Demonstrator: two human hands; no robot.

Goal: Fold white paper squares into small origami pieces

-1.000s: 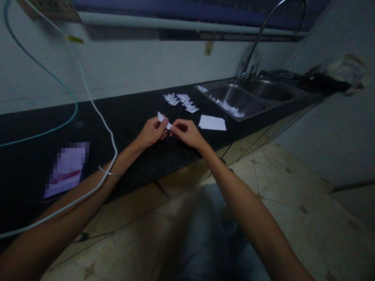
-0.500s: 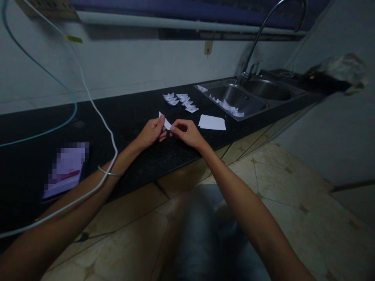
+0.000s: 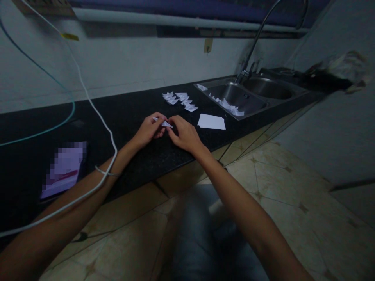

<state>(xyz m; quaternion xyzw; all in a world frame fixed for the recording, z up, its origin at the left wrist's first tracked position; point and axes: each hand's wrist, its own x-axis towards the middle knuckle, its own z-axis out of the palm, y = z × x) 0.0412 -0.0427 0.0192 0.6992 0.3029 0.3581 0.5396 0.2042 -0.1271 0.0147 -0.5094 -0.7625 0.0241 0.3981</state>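
A small piece of folded white paper (image 3: 164, 123) is held between my two hands, just above the dark countertop (image 3: 131, 105). My left hand (image 3: 150, 128) is closed on its left part, thumb on top. The fingers of my right hand (image 3: 184, 133) pinch its right end. Partly covered by fingers, its full shape cannot be made out. Beyond my hands lie several folded paper boats (image 3: 187, 103) in two rows. A stack of flat white paper sheets (image 3: 211, 121) rests to the right of my right hand.
More folded paper pieces (image 3: 230, 107) line the near-left rim of the steel double sink (image 3: 265, 111), under a curved faucet (image 3: 244, 72). A phone with a lit screen (image 3: 66, 168) lies at left. A white cable (image 3: 101, 115) hangs across my left forearm.
The folded paper has turned from steeply slanted to flatter between my hands. My right hand has moved slightly left and up, its fingers now closer to my left hand.
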